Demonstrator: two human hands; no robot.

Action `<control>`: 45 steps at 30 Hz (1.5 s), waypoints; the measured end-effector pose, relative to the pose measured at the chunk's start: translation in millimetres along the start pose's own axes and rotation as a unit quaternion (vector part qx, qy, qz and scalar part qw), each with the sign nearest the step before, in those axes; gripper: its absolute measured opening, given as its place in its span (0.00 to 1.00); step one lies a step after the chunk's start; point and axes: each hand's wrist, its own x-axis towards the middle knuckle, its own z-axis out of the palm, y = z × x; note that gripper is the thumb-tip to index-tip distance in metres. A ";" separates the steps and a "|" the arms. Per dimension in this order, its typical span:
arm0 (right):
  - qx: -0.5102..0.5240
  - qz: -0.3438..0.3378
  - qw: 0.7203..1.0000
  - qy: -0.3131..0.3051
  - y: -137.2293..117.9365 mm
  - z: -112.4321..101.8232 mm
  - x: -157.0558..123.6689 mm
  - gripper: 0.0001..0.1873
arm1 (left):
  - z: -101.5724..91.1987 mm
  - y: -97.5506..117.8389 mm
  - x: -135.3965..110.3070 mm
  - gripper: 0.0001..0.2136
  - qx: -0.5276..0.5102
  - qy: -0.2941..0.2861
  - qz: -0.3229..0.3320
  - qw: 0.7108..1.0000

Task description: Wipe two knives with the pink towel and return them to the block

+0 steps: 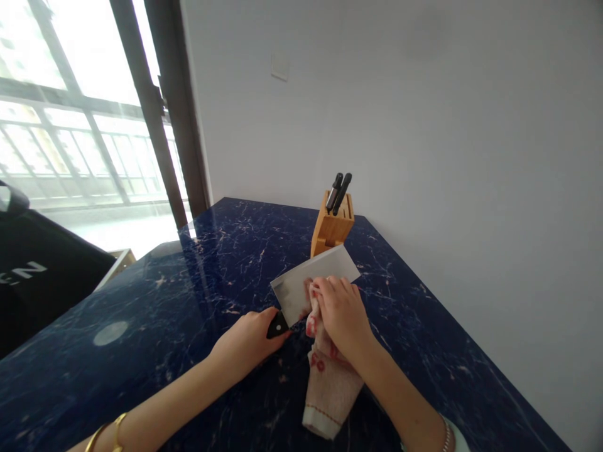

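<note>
A cleaver (301, 285) with a broad shiny blade is held tilted above the dark blue counter. My left hand (249, 342) is closed round its black handle (277, 325). Against the face of the blade, my right hand (342, 311) presses a bunched cloth (332, 383), pale with red marks. The cloth's loose end hangs down towards me. Behind the blade stands a wooden knife block (336, 225) holding black-handled tools (338, 191); its lower part is partly hidden by the cleaver.
The counter (245, 251) has a dark blue marbled surface and meets a pale wall (424, 138) on the right. To the left are a dark-framed window (169, 107) and a black object with white letters (42, 270). A round light patch (110, 333) shows on the counter.
</note>
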 end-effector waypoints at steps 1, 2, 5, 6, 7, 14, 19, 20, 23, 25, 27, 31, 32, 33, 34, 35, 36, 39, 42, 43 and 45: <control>0.003 -0.021 1.000 -0.012 -4.8 0.6 -1.4 0.05 | -0.8 0.1 -0.5 0.13 -0.001 -0.002 0.004 1.000; 0.009 -0.047 0.999 -0.025 -10.5 0.8 -3.0 0.05 | -1.7 0.3 -1.1 0.12 -0.001 -0.005 0.005 1.000; 0.032 -0.113 0.992 -0.051 -23.9 -0.2 -6.2 0.05 | -3.1 1.3 -2.3 0.11 0.000 -0.006 0.009 1.000; 0.036 -0.114 0.992 -0.051 -24.7 -0.9 -6.1 0.05 | -2.9 1.5 -2.4 0.11 0.003 -0.003 0.012 1.000; 0.039 -0.103 0.993 -0.046 -22.8 -1.6 -5.3 0.05 | -2.4 1.7 -2.4 0.11 0.009 0.000 0.012 1.000; 0.024 0.058 0.997 0.050 21.4 -3.3 7.6 0.05 | 0.7 1.6 -2.4 0.12 0.033 0.011 0.024 0.999; 0.076 -0.007 0.996 0.038 2.8 3.9 3.4 0.06 | 0.2 1.7 -4.0 0.12 0.045 0.011 0.026 0.999; 0.083 -0.033 0.996 0.023 -5.3 5.3 1.6 0.06 | 0.1 1.8 -4.1 0.11 0.047 0.010 0.027 0.998; 0.085 -0.080 0.993 -0.005 -21.4 6.2 -0.7 0.06 | -0.7 2.6 -3.8 0.10 0.048 0.003 0.027 0.998; 0.077 -0.063 0.995 0.003 -18.0 4.2 1.4 0.06 | -1.3 3.3 -3.5 0.10 0.049 0.001 0.026 0.998; 0.067 -0.014 0.997 0.027 -2.7 1.7 5.7 0.06 | -1.7 4.0 -3.4 0.12 0.052 0.002 0.025 0.998; 0.060 0.068 0.993 0.069 37.4 0.8 13.8 0.06 | -1.6 4.6 -3.6 0.12 0.053 0.000 0.021 0.998; 0.061 0.078 0.992 0.076 43.0 1.8 14.8 0.06 | -1.4 4.5 -3.7 0.12 0.052 0.000 0.021 0.998; 0.063 0.082 0.991 0.081 45.3 3.0 15.1 0.06 | -1.1 4.2 -3.8 0.12 0.051 0.000 0.022 0.998; 0.066 0.080 0.991 0.084 44.0 4.3 14.9 0.06 | -0.7 3.9 -3.8 0.12 0.049 0.001 0.022 0.999; 0.075 0.070 0.991 0.081 39.1 5.6 14.0 0.06 | -0.3 3.6 -3.7 0.12 0.049 0.003 0.023 0.999; 0.086 0.052 0.992 0.076 31.3 6.6 12.4 0.06 | 0.2 3.2 -3.6 0.12 0.049 0.006 0.023 0.998; 0.132 -0.028 0.990 0.037 -0.6 7.5 5.4 0.06 | 1.7 1.8 -2.6 0.11 0.051 0.006 0.024 0.998; 0.153 -0.067 0.986 0.005 -22.1 6.1 0.8 0.09 | 2.7 0.9 -1.8 0.09 0.046 0.003 0.027 0.999; 0.152 -0.064 0.986 0.005 -22.8 5.6 1.1 0.09 | 2.7 0.9 -1.7 0.09 0.045 0.003 0.027 0.999; 0.143 -0.035 0.989 0.022 -12.7 5.1 4.6 0.09 | 2.5 1.5 -2.0 0.10 0.044 0.005 0.024 0.999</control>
